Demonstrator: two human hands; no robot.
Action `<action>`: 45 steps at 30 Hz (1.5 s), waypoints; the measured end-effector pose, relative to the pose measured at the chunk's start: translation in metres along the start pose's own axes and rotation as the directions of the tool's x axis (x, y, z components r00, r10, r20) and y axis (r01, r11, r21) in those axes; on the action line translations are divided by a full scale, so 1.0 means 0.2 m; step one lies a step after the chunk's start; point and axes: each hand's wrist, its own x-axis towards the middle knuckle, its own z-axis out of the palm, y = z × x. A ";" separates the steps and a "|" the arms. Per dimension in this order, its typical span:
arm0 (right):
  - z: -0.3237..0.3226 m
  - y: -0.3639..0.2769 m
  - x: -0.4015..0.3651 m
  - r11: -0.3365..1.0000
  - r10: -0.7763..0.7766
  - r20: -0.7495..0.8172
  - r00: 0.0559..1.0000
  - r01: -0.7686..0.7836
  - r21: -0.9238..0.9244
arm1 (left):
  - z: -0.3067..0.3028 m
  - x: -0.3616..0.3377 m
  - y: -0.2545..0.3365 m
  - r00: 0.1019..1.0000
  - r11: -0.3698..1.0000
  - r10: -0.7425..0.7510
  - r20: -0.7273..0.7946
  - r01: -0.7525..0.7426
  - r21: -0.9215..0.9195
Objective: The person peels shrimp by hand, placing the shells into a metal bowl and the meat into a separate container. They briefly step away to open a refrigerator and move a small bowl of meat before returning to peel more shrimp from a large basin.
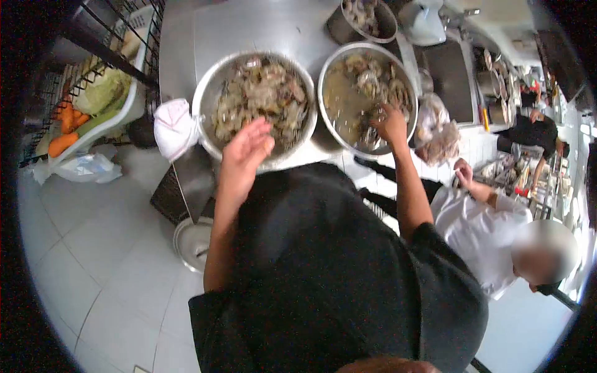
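My left hand (249, 148) is held over the near edge of the left metal bowl (200, 93), fingers stretched and nothing in them. That bowl is heaped with what look like raw, greyish shrimp (258, 90). My right hand (392, 126) reaches into the right metal bowl (323, 102), its fingers apart and bent down among more shrimp (398, 93). The fingertips touch the shrimp, and part of them is hard to make out. Cloudy yellowish liquid (344, 109) fills the left side of this bowl.
A deep pot (339, 28) of similar pieces stands behind. Left are a white cloth bundle (174, 127) and a vegetable crate (134, 93). Plastic bags (438, 140) lie right of the bowls, near a sink (444, 68). A person in white (479, 230) stands close on the right.
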 end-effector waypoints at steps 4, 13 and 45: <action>-0.17 0.04 0.02 0.972 0.210 -0.029 0.977 -0.205 0.116 | 0.02 -0.02 -0.03 0.999 0.999 0.051 0.019 -0.051 0.012; -0.12 -0.03 0.34 0.996 -0.030 -0.063 0.998 0.036 0.086 | 0.05 0.02 -0.02 0.994 0.992 0.071 0.089 -0.079 0.097; -0.48 -0.64 0.08 0.648 -0.236 0.115 0.965 0.067 0.759 | 0.58 0.61 -0.10 0.826 0.806 0.563 0.031 -0.557 0.199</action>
